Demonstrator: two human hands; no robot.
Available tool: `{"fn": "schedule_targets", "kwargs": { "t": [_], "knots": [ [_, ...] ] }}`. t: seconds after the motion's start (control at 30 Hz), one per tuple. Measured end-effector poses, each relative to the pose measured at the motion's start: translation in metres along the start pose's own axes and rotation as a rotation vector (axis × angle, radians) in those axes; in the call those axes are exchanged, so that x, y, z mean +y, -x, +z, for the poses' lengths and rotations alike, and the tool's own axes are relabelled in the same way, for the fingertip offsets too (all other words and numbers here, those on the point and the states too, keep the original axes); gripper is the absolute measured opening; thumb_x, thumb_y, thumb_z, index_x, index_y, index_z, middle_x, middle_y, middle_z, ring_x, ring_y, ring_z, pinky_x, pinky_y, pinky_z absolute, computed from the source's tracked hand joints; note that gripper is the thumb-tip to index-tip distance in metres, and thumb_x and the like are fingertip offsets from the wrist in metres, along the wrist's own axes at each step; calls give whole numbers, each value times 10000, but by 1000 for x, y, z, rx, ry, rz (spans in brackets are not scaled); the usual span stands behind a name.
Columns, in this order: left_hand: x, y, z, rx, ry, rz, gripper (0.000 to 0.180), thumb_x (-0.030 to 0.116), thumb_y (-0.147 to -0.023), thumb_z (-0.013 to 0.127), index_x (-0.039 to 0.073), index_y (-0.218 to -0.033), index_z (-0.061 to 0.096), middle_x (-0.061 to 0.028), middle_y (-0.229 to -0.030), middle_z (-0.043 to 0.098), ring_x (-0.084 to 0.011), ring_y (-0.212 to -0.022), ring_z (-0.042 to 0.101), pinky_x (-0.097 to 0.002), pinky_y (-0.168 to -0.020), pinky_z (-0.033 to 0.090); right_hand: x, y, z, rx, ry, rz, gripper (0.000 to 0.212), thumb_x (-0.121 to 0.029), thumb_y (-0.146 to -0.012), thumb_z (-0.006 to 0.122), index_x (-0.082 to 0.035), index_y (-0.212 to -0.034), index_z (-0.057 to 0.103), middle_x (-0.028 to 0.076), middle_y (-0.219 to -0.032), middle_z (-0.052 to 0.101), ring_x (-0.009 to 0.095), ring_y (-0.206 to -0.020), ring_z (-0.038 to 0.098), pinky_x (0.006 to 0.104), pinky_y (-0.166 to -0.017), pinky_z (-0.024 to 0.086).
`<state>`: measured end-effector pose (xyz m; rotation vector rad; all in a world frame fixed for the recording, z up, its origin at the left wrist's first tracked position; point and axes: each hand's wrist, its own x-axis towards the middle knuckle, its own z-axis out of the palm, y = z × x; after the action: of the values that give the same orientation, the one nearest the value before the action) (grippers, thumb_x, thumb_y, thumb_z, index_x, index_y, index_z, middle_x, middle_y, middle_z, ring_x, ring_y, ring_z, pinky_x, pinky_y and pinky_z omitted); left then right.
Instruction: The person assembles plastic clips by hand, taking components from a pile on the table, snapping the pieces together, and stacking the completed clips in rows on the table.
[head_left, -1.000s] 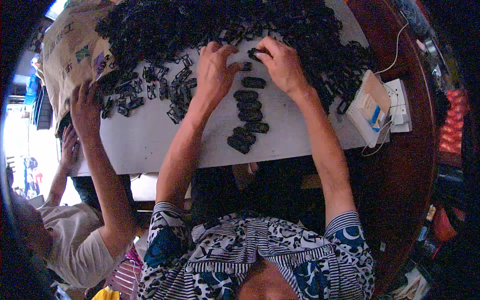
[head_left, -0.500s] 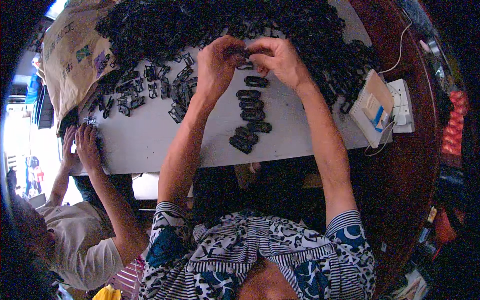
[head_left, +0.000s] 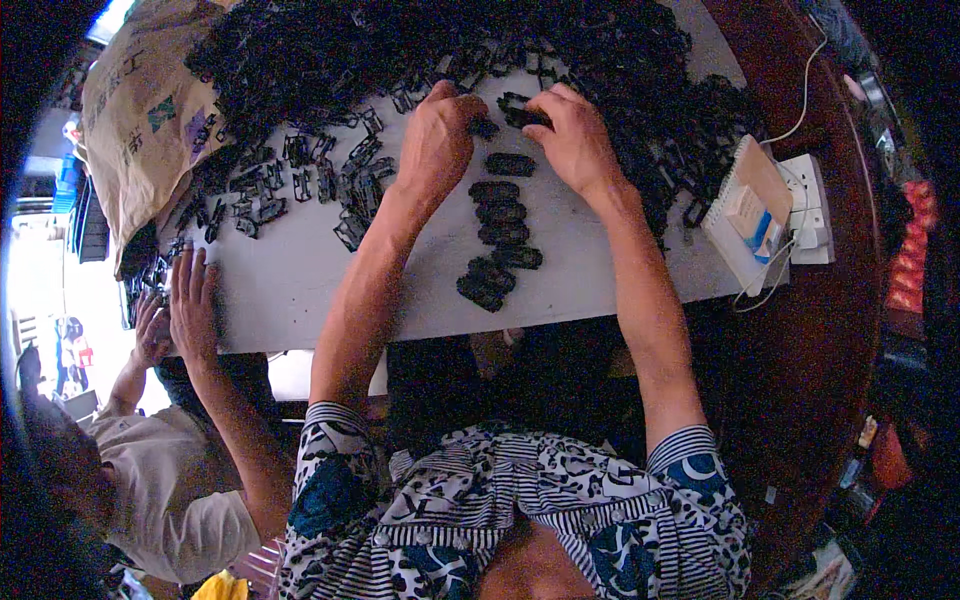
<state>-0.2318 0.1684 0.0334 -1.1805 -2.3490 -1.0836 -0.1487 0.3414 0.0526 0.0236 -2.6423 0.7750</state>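
Many small black plastic frames, roughly rectangular, cover the white table. My right hand (head_left: pixel 575 142) pinches one black plastic frame (head_left: pixel 517 112) between thumb and fingers, just in front of the heap. To its left, my left hand (head_left: pixel 437 140) is closed, its fingertips on a small dark piece (head_left: pixel 484 128) that looks like another black plastic part; its shape is mostly hidden. Between my forearms a loose column of black frames (head_left: pixel 503 212) runs toward the near edge. A single frame (head_left: pixel 510 164) lies at its top, slightly apart from the others.
A large heap of black frames (head_left: pixel 330 60) fills the far side. Scattered frames (head_left: pixel 262 195) lie left. A printed sack (head_left: pixel 140 130) stands at far left, by a co-worker's hands (head_left: pixel 190 300). On the right are a notepad (head_left: pixel 742 225) and a white power strip (head_left: pixel 812 215) with cables.
My hands were together and have moved apart. A black frame now shows in my right hand. The co-worker's hands have shifted slightly toward the near edge and spread.
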Motion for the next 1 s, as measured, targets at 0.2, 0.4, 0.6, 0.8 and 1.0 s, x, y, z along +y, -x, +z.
{"fn": "schedule_targets", "kwargs": {
  "t": [0.2, 0.4, 0.6, 0.8, 1.0],
  "knots": [
    [13, -4, 1, -95, -51, -31, 111, 2, -700, 619, 34, -799, 656, -202, -865, 572, -378, -838, 583, -428, -708, 481, -5, -2, -1, -21, 169, 78, 247, -74, -752, 695, -7, -975, 610, 147, -952, 576, 370, -903, 584, 428, -753, 480],
    [21, -3, 0, -88, 112, -89, 112, -3, -711, 634, 23, -819, 618, -174, -875, 541, -377, -828, 549, -423, -694, 467, -6, 0, -3, 15, 101, 105, 247, -68, -741, 701, -17, -968, 619, 140, -948, 579, 357, -906, 587, 411, -759, 480],
    [27, 5, -12, 61, -43, -140, 273, -29, -626, 720, 9, -876, 618, -159, -884, 549, -371, -888, 554, -414, -747, 466, -11, -2, -8, 68, 3, 0, 271, -79, -717, 713, -41, -971, 627, 114, -937, 585, 325, -886, 592, 381, -757, 486],
    [14, 10, -11, -49, 62, -144, 284, -14, -597, 746, -10, -853, 624, -165, -865, 564, -354, -817, 566, -414, -708, 469, -19, -7, -3, 19, 20, -145, 291, -75, -691, 715, -60, -970, 632, 88, -931, 590, 303, -880, 598, 376, -743, 493],
    [19, 10, -12, -25, 127, -185, 262, -26, -571, 729, -16, -820, 648, -163, -838, 576, -346, -803, 572, -409, -697, 469, -27, -8, -8, -84, 79, -148, 287, -86, -678, 719, -60, -952, 640, 84, -928, 590, 305, -880, 597, 385, -741, 497]
  ]
}}
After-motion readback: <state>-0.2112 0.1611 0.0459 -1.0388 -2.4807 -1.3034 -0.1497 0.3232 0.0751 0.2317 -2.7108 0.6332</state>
